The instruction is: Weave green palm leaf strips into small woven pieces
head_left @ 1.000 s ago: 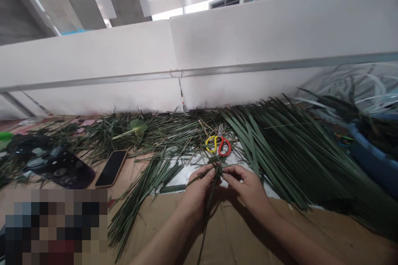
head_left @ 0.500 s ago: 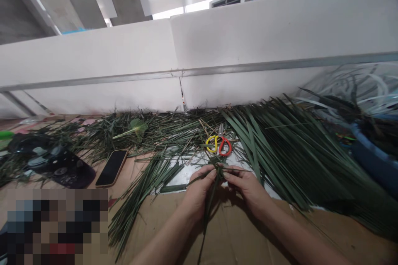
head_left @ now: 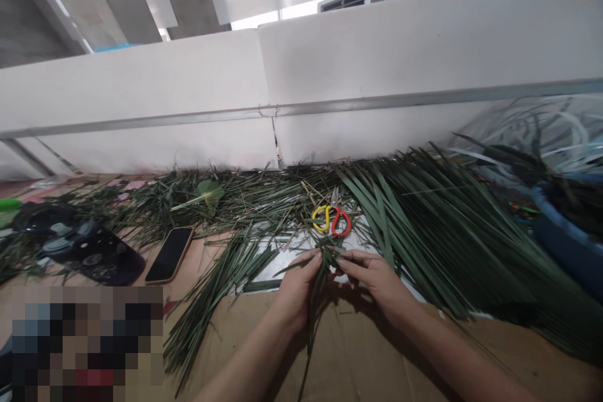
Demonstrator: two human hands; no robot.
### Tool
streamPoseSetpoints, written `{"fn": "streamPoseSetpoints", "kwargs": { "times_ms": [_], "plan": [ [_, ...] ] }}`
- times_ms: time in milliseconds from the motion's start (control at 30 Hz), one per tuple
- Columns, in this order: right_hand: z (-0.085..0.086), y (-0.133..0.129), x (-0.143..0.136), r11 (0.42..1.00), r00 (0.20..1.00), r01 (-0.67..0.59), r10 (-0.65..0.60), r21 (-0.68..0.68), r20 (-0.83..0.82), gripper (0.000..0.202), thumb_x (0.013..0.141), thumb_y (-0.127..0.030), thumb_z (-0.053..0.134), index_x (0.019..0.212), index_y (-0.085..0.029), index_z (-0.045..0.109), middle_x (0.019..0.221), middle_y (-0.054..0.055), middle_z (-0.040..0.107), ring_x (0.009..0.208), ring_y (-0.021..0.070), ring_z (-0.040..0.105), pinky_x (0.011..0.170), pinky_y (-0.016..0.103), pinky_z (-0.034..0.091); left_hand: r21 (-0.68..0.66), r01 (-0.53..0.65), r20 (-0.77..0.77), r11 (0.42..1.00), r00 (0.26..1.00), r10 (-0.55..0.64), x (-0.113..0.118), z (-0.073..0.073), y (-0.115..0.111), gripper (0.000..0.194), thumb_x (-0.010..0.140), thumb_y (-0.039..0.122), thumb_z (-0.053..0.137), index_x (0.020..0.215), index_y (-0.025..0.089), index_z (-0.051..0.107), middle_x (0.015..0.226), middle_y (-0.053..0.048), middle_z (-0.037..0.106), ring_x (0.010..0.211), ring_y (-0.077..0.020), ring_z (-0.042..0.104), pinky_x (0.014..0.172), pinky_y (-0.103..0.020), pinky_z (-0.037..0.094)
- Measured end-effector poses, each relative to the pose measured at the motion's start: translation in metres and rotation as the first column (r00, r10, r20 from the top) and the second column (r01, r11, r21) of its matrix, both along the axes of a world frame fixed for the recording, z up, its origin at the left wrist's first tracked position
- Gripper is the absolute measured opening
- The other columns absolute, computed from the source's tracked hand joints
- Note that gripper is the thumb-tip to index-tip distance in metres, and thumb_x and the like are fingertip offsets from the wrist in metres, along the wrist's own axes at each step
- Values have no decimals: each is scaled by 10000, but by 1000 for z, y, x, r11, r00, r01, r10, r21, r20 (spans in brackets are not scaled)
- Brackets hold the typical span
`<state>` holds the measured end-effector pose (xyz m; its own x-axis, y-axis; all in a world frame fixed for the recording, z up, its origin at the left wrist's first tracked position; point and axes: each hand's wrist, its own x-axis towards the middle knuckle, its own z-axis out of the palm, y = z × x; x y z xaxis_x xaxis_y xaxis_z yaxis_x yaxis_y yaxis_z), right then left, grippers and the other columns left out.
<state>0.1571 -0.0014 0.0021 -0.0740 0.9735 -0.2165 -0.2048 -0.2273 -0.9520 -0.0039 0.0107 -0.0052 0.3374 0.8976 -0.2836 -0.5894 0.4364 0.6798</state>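
Observation:
Between my hands is a small bunch of crossed green leaf strips (head_left: 325, 264), with long ends hanging down over the cardboard (head_left: 348, 345). My left hand (head_left: 301, 279) is closed on the bunch, thumb and fingers pinching its left side. From the right, my right hand (head_left: 367, 273) pinches at the same strips with thumb and forefinger; exactly which strip it grips is hard to make out. Just beyond my fingertips lie scissors (head_left: 332, 218) with one yellow and one red handle, their blades pointing away.
Cut leaf strips (head_left: 207, 301) lie to the left, and a broad fan of long leaves (head_left: 438, 232) covers the right. A phone (head_left: 169, 254) and a dark bottle (head_left: 94, 251) are at left. A blue tub (head_left: 565, 226) stands far right. Behind runs a white partition (head_left: 188, 88).
My right hand's fingertips have shifted slightly at the strips, and the bunch looks more spread at its top. My left hand keeps hold; everything around stays in place.

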Motion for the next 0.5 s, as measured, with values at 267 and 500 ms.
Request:
{"fn": "streamPoseSetpoints", "kwargs": {
  "times_ms": [267,500],
  "plan": [
    [3,0,0,999,999,40,-40,18,27,479,607,-618,893,744,-202,698,687,-3,646,548,110,481,506,235,391,6,-6,-27,1000,1000,6,-3,-4,2,442,725,339,906,1074,118,748,819,-70,739,626,-111,642,615,-216,515],
    [-5,3,1,994,993,85,-89,64,74,490,604,-627,892,757,-210,684,682,-4,638,538,126,500,494,248,389,22,40,-12,999,999,-40,0,2,-2,445,706,389,903,1030,163,698,696,-32,691,534,-156,618,538,-280,522]
  ]
}}
